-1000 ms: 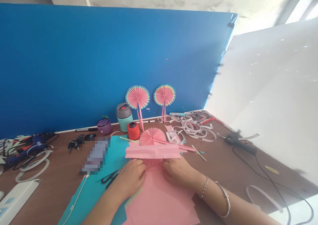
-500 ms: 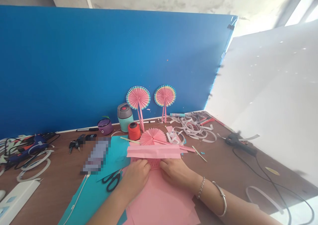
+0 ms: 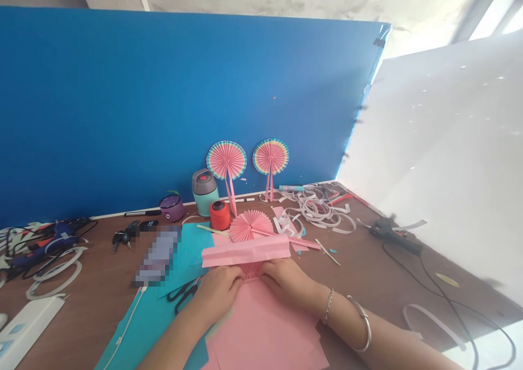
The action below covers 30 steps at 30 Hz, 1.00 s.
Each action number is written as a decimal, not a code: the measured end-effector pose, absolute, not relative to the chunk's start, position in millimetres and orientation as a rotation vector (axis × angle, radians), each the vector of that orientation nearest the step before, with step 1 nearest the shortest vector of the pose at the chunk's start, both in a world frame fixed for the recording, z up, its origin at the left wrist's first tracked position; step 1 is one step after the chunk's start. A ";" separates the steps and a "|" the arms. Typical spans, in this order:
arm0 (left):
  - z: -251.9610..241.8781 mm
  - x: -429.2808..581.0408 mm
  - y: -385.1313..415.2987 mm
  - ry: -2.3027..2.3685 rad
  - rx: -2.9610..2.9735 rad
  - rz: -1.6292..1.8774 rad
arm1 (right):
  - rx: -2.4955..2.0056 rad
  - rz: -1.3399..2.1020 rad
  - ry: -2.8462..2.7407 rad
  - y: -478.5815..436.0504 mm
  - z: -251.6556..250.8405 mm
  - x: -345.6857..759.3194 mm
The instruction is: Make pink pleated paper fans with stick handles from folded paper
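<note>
A strip of pink paper (image 3: 246, 251), creased along its length, stands raised between me and the far side of the desk. My left hand (image 3: 223, 288) pinches its near edge from the left, fingers curled. From the right, my right hand (image 3: 281, 277) grips the same edge, a bracelet and a bangle on that arm. Under both hands lie stacked pink sheets (image 3: 269, 326). Just beyond the strip rests a round pleated pink fan (image 3: 250, 225). Black-handled scissors (image 3: 182, 296) lie partly hidden by my left forearm.
Two finished paper fans (image 3: 226, 160) lean on the blue board (image 3: 163, 97). A teal bottle (image 3: 205, 195), a red thread spool (image 3: 220, 216) and a purple container (image 3: 171, 207) stand behind. Curled white strips (image 3: 314, 209) lie right; teal sheets (image 3: 134, 332), keys (image 3: 128, 234) and a power strip (image 3: 30, 332) lie left.
The strip has shifted slightly left and toward me, and now slants with its right end higher. My left hand has moved a little left and nearer with it.
</note>
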<state>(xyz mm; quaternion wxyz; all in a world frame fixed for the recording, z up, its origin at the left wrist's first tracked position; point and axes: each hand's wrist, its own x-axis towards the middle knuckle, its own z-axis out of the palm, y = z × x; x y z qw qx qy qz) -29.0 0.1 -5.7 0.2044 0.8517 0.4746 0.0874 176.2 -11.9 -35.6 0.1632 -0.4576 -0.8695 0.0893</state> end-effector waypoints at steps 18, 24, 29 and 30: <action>-4.1 -33.1 2.6 1.411 2.258 0.199 | -1.458 0.102 -2.454 -1.6 -29.9 180.4; -0.5 -30.1 0.4 1.419 2.309 0.123 | -1.526 0.036 -2.458 1.2 -25.7 185.8; -3.7 -29.0 -1.4 1.407 2.463 0.068 | -1.491 -0.012 -2.489 3.0 -28.6 186.9; -3.7 -28.9 -2.1 1.389 2.493 0.075 | -1.485 -0.026 -2.477 3.4 -29.8 188.0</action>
